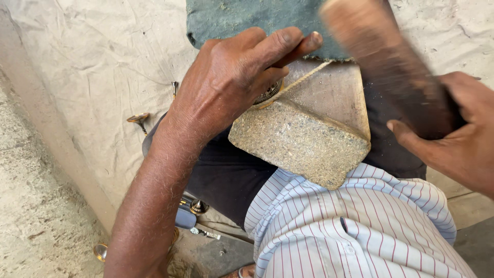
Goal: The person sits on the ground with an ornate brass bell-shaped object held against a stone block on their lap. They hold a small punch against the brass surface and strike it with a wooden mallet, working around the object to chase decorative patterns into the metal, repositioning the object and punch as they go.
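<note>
— Nearest the camera?
— A striped shirt (355, 226) and dark trousers (226, 175), with a rough stone block (303, 141) resting on the lap, its near corner over the shirt.

— Left hand?
— The left hand (231, 77) sits at the block's far left corner, fingers pressed together, pinching a thin dark rod (298, 51) over a small round patterned metal piece (268, 92), mostly hidden.

— Right hand?
— The right hand (453, 134) is closed around a wooden mallet (386, 62), blurred, above the block's far right edge.

— Beyond?
— A green cloth (247, 20) at the block's far edge; possibly brass fittings (139, 119) on the pale sheet (92, 72) to the left.
</note>
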A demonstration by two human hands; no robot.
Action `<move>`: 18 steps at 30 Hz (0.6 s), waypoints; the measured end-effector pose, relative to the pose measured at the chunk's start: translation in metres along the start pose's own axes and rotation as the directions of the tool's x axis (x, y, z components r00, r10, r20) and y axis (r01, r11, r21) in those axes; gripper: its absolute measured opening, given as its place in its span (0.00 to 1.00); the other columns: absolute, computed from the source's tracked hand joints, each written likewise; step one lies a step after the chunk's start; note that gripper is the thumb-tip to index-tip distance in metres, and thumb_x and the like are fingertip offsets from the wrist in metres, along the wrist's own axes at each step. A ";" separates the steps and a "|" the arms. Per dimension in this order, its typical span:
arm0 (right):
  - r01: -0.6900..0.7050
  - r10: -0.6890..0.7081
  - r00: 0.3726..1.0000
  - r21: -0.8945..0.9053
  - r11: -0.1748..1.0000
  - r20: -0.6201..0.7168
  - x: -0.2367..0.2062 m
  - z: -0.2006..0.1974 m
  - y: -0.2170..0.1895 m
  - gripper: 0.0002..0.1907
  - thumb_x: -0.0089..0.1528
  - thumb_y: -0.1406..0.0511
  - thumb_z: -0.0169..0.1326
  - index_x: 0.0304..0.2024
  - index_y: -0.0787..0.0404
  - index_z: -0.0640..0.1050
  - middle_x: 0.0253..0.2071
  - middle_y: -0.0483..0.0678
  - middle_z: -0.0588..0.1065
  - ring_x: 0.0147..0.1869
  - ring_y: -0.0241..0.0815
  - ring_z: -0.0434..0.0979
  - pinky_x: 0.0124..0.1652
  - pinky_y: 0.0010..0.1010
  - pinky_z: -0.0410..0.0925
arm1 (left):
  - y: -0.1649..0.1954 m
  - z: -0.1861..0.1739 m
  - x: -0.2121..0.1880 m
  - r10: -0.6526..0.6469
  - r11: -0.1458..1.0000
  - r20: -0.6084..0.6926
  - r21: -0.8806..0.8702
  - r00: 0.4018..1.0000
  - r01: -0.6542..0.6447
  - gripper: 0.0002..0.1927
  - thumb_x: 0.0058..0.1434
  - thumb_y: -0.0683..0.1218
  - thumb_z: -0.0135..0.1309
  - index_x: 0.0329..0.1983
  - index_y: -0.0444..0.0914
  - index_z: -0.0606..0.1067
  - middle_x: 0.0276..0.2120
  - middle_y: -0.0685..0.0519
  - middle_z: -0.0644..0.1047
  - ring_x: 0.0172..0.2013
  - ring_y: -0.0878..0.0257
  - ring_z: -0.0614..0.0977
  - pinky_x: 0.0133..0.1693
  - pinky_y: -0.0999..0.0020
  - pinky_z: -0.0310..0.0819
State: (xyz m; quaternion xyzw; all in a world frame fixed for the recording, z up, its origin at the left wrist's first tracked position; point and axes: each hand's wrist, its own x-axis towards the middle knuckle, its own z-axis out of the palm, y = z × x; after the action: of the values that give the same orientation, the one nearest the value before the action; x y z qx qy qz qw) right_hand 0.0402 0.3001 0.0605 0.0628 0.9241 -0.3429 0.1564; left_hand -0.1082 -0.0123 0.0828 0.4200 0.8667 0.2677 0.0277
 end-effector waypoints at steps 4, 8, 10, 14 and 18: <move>-0.096 0.105 0.993 -0.141 0.985 0.058 0.001 0.000 -0.006 0.16 0.58 0.72 0.67 0.44 0.70 0.73 0.29 0.53 0.73 0.29 0.42 0.80 0.30 0.31 0.72 | -0.003 -0.003 0.001 0.057 0.998 -0.018 -0.040 0.998 -0.058 0.22 0.68 0.43 0.63 0.62 0.46 0.70 0.39 0.51 0.77 0.36 0.50 0.82 0.36 0.53 0.76; 0.031 -0.029 0.993 0.018 0.999 -0.116 -0.004 0.002 0.002 0.20 0.60 0.71 0.66 0.49 0.73 0.72 0.30 0.54 0.75 0.33 0.44 0.80 0.32 0.30 0.74 | -0.008 -0.001 0.004 0.076 0.997 0.013 -0.028 0.997 -0.076 0.22 0.70 0.45 0.64 0.64 0.46 0.70 0.39 0.51 0.77 0.38 0.49 0.82 0.37 0.53 0.76; 0.017 -0.017 1.000 -0.012 1.000 -0.025 -0.005 0.002 0.006 0.19 0.58 0.71 0.67 0.46 0.72 0.72 0.29 0.54 0.76 0.32 0.43 0.81 0.31 0.31 0.75 | -0.009 0.000 0.002 0.061 0.998 0.024 -0.020 0.998 -0.061 0.22 0.71 0.46 0.64 0.64 0.46 0.71 0.38 0.51 0.77 0.37 0.49 0.82 0.37 0.53 0.76; 0.049 -0.052 0.990 -0.026 0.998 -0.128 -0.008 0.008 0.003 0.18 0.56 0.71 0.68 0.41 0.74 0.73 0.28 0.57 0.75 0.31 0.45 0.80 0.30 0.33 0.74 | -0.013 0.000 0.004 0.081 0.996 0.025 -0.030 0.996 -0.080 0.22 0.70 0.48 0.64 0.64 0.47 0.71 0.38 0.52 0.77 0.37 0.50 0.82 0.37 0.53 0.76; -0.078 0.077 0.997 -0.056 0.995 -0.017 -0.005 0.009 -0.009 0.14 0.60 0.69 0.67 0.39 0.71 0.75 0.25 0.53 0.76 0.24 0.43 0.79 0.25 0.31 0.73 | -0.013 0.000 0.008 0.120 0.993 0.023 -0.012 0.992 -0.120 0.20 0.69 0.46 0.63 0.61 0.45 0.71 0.39 0.52 0.77 0.37 0.51 0.82 0.37 0.54 0.77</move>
State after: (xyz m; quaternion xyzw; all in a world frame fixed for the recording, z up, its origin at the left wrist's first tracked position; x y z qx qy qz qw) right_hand 0.0445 0.2875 0.0616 0.0967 0.9315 -0.3096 0.1644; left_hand -0.1227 -0.0132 0.0777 0.4743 0.8381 0.2686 0.0240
